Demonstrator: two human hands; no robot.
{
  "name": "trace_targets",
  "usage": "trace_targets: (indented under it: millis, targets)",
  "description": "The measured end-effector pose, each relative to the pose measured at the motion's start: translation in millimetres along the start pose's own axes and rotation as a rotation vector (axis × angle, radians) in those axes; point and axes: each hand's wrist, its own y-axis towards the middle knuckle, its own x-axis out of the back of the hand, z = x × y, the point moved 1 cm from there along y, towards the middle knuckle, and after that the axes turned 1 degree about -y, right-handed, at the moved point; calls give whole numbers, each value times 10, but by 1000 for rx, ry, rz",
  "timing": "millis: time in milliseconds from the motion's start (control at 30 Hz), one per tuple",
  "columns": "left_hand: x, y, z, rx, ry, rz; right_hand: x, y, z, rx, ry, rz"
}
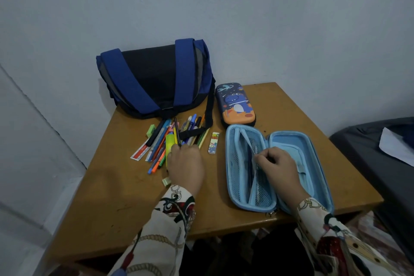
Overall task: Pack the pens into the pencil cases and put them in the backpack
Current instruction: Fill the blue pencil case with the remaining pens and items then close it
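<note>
Two hands worked over the brown wooden tabletop [280,105]. The left hand [186,164] lay with curled fingers on the near end of a loose pile of coloured pens and pencils [177,136], and it pinched a thin black-and-yellow pencil [177,132] at the fingertips. The right hand [277,168] rested inside the open light-blue hard pencil case [277,168], its fingers curled around a clear pen at the mesh pocket [244,163]. Beyond the right hand lay a closed dark-blue pencil case with a dinosaur picture [235,103]. Between the two hands a small white eraser with a printed sleeve [214,143] lay flat. Beyond the left hand, a blue and black backpack [154,78] stood against the wall, one strap across the pens. Left of the pile lay a green eraser [151,130].
</note>
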Motion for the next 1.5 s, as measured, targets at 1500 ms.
trace_targets:
  millis: [1500]
  targets:
    - [89,-114,-311,-28,-403,-32,0,-1,-12,-21,57,1]
